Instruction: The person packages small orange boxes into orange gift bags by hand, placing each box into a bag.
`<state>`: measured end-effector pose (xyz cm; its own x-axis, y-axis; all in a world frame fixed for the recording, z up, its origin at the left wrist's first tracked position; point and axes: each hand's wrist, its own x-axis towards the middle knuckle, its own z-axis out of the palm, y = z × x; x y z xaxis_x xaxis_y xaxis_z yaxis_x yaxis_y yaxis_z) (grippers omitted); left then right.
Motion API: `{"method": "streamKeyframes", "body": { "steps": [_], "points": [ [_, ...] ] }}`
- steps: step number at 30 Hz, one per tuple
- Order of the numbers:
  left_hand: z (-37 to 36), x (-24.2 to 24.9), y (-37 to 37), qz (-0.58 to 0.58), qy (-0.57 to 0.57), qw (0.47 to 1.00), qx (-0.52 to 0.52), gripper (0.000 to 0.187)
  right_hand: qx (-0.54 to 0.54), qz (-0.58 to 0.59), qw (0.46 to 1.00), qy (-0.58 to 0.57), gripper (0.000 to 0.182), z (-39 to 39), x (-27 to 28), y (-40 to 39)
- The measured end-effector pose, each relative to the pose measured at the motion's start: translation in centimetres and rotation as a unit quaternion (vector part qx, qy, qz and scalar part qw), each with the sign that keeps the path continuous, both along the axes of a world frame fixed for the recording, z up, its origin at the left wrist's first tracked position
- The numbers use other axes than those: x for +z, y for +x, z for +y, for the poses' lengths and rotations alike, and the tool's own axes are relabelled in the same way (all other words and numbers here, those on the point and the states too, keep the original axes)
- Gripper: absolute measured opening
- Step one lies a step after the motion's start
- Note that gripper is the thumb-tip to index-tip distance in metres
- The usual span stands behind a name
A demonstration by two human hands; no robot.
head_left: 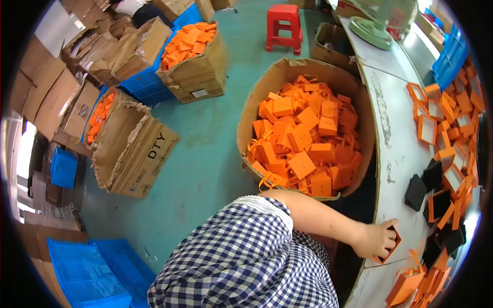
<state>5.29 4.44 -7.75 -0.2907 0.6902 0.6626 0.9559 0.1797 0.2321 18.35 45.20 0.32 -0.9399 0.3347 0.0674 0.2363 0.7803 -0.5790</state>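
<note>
My left hand point(377, 240) rests at the near edge of the white worktable point(382, 200), its fingers curled over a small orange box point(394, 247) with a dark inside. The hand covers much of that box. Close by lie black box inserts point(415, 193) and several open orange box parts point(427, 129), some with white linings. Below the hand, a bunch of orange boxes with ribbon loops point(405, 287) sits on the table. My right hand is out of view.
A large carton point(246, 120) full of orange boxes stands against the table. Other cartons point(197, 84), blue crates point(87, 272), a red stool point(284, 25) and a green fan point(371, 32) are around. At the top left, part of another person point(149, 14) shows.
</note>
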Motion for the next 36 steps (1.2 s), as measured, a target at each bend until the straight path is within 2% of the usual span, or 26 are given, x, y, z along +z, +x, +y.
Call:
{"method": "streamKeyframes", "body": {
  "steps": [3,5,6,7,8,9,10,11,12,13,14,18,19,20,22,23,24,25,26,27,28,29,31,32,34,36],
  "points": [
    [-3.2,1.3,-1.0,-0.017,-0.002,0.999,-0.041,0.012,0.033,-0.118,0.986,-0.113,0.060,0.1,-3.1,3.6],
    [-3.0,0.3,-1.3,-0.008,0.011,0.999,-0.043,0.019,0.081,-0.061,0.994,0.037,0.059,-5.9,-1.4,4.0],
    [-3.3,0.7,-1.4,-0.005,0.006,0.999,-0.039,0.019,0.145,-0.005,0.971,0.191,0.057,-8.9,-0.5,3.2],
    [-3.3,1.3,-1.4,-0.022,-0.010,0.999,-0.043,0.027,0.151,-0.002,0.970,0.190,0.057,-10.6,-0.1,2.9],
    [-3.1,1.9,-1.3,-0.040,-0.023,0.998,-0.049,0.036,0.165,0.067,0.978,0.108,0.057,-11.9,0.1,2.9],
    [-2.7,2.2,-1.1,-0.041,-0.020,0.998,-0.044,0.036,0.179,0.133,0.974,0.026,0.057,-13.2,0.4,2.9],
    [-2.3,2.4,-0.8,-0.058,-0.018,0.998,-0.013,0.045,0.173,0.115,0.977,0.046,0.068,-14.7,0.6,2.9],
    [-2.1,2.4,-0.4,-0.079,-0.016,0.996,0.023,0.054,0.186,0.111,0.975,0.046,0.068,-17.3,2.0,2.6],
    [-1.7,2.3,0.1,-0.047,-0.002,0.997,0.059,0.057,0.196,0.033,0.954,0.226,0.076,-20.4,3.9,2.1],
    [-0.8,1.6,0.2,-0.051,0.004,0.996,0.071,0.057,0.196,-0.040,0.894,0.400,0.084,-21.9,5.0,1.7],
    [0.3,0.7,0.0,-0.044,0.028,0.996,0.074,0.054,0.182,-0.034,0.925,0.331,0.092,-20.5,4.0,1.3],
    [-0.2,0.6,-1.2,-0.032,0.029,0.998,0.039,0.041,0.219,-0.039,0.923,0.314,0.089,-16.8,2.5,0.0],
    [-0.3,0.7,-1.5,-0.031,0.008,0.999,0.001,0.038,0.217,-0.067,0.958,0.176,0.086,-14.6,1.7,-0.3],
    [-1.0,1.0,-1.5,-0.013,0.065,0.998,-0.011,0.035,0.207,-0.091,0.974,0.032,0.084,-12.9,0.8,-1.2],
    [-2.3,1.4,-0.9,-0.060,0.145,0.987,0.035,0.035,0.177,-0.074,0.972,0.134,0.051,-10.4,-2.4,-2.7],
    [-2.7,1.5,-1.2,-0.159,0.134,0.978,-0.008,0.036,0.214,0.036,0.954,0.207,0.040,-13.7,-1.7,-2.9],
    [-3.6,1.9,-1.3,-0.225,0.108,0.968,-0.025,0.044,0.145,-0.022,0.978,0.149,0.029,-15.6,-0.9,-3.1],
    [-4.6,1.9,-1.5,-0.234,0.101,0.966,-0.037,0.059,0.068,-0.074,0.990,0.095,0.021,-17.5,-0.2,-3.4],
    [-5.3,1.7,-1.8,-0.214,0.098,0.970,-0.057,0.078,0.071,-0.047,0.986,0.141,0.015,-18.0,-0.1,-3.6],
    [-5.5,2.1,-1.7,-0.211,0.090,0.972,-0.049,0.085,0.054,-0.018,0.994,0.091,0.015,-18.3,0.0,-3.6],
    [-6.0,2.6,-1.9,-0.233,0.064,0.969,-0.055,0.087,0.068,0.068,0.989,0.110,0.016,-18.5,-0.1,-3.6],
    [-6.5,3.0,-2.1,-0.240,0.028,0.969,-0.055,0.102,0.036,0.115,0.992,0.019,0.013,-19.0,0.1,-3.6],
    [-6.9,4.1,-1.9,-0.239,-0.003,0.971,-0.013,0.121,0.011,0.173,0.982,-0.075,0.010,-17.9,-0.3,-3.2],
    [-7.0,4.4,-1.6,-0.252,-0.002,0.968,0.000,0.127,-0.009,0.176,0.982,-0.072,0.010,-18.0,0.0,-2.7],
    [-7.0,4.8,-1.2,-0.253,-0.008,0.967,0.024,0.134,-0.005,0.251,0.951,-0.180,0.008,-18.3,-0.1,-2.3],
    [-6.2,4.8,-0.7,-0.232,-0.031,0.971,0.046,0.133,0.010,0.237,0.960,-0.149,0.009,-17.9,0.8,-1.2]
  ]
}}
